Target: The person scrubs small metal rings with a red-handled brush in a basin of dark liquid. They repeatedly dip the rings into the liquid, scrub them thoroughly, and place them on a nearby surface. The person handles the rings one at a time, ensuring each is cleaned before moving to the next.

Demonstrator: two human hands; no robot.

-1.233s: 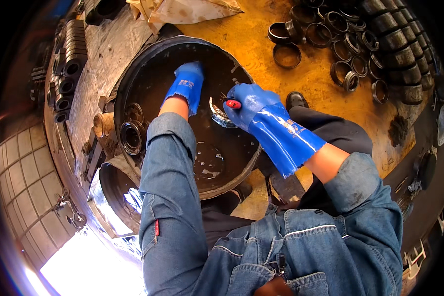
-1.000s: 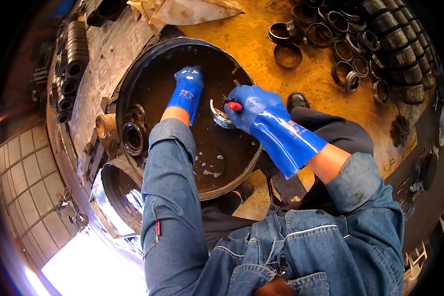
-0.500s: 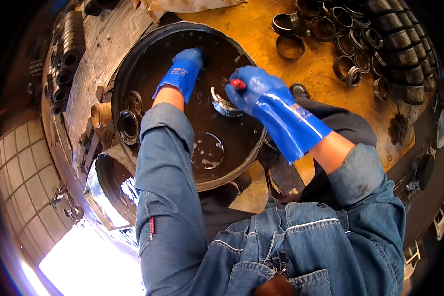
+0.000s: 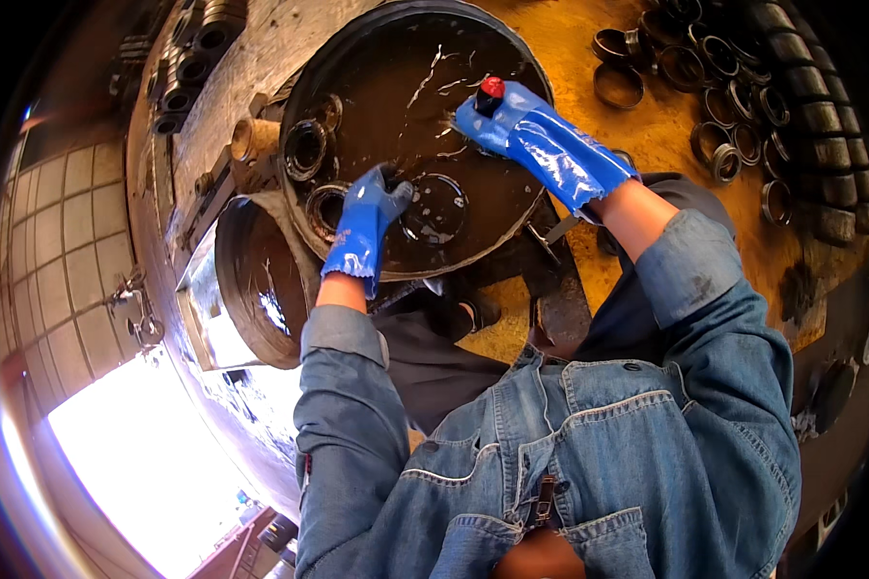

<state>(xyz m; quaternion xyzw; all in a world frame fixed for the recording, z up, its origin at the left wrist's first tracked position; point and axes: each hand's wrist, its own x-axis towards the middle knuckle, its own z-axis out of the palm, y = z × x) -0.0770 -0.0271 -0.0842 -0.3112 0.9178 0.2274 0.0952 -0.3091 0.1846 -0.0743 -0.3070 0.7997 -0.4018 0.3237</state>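
A round tub of dark brown liquid lies before me. My right hand, in a blue rubber glove, grips a handle with a red end and black body; the tool's working end is hidden. It is over the liquid at the tub's right side. My left hand, gloved alike, is low at the tub's near left, thumb apart from the fingers and nothing visible in it. Just left of it lies a metal ring. Farther up that side sits another dark ring, with one more partly hidden behind it.
Many metal rings lie on the yellow surface at right, beside stacked dark cylinders. At left are a second round container, a rusty cylinder and a row of metal parts. A T-shaped metal piece is by the tub.
My left hand has come out of the liquid, nearer me. The ring seen by my right hand is gone from there; a ring now lies beside my left hand. The view has shifted.
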